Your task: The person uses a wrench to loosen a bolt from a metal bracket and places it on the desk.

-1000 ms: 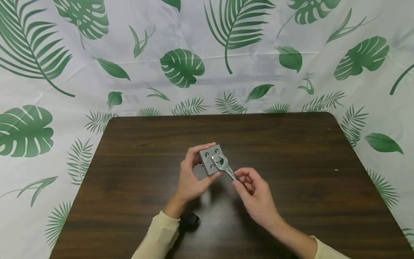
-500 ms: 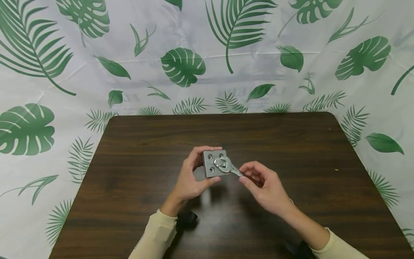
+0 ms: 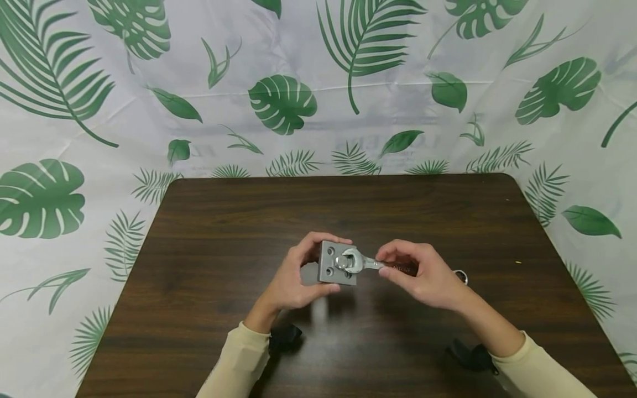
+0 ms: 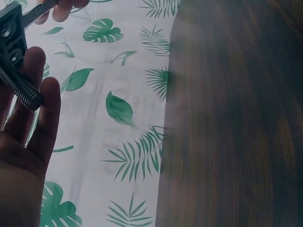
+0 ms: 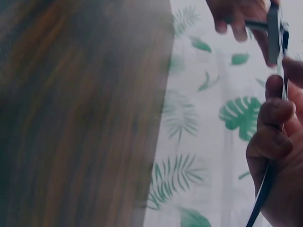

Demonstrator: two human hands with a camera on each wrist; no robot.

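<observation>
A grey metal plate (image 3: 338, 250) with several holes is held up over the table, its top and bottom edges gripped between the fingers and thumb of my left hand (image 3: 288, 283). A hex bolt (image 3: 341, 262) passes through its middle; the threaded shank (image 4: 22, 90) sticks out behind, beside the left fingers. The open end of a combination wrench (image 3: 370, 263) sits at the bolt head. My right hand (image 3: 432, 278) pinches the wrench's shaft between thumb and fingers, hiding part of it. The ring end shows beyond that hand, near the wrist.
The dark wood-grain table (image 3: 224, 232) lies beneath both hands. A white cloth with green leaves (image 3: 318, 127) hangs behind its far edge. Black wrist devices (image 3: 285, 337) show under the forearms. A small yellowish speck (image 3: 518, 262) lies at the right.
The wrench has swung from slanting down-right to nearly level as my right hand moved right and up. The plate has shifted slightly right and down and turned, staying in my left hand.
</observation>
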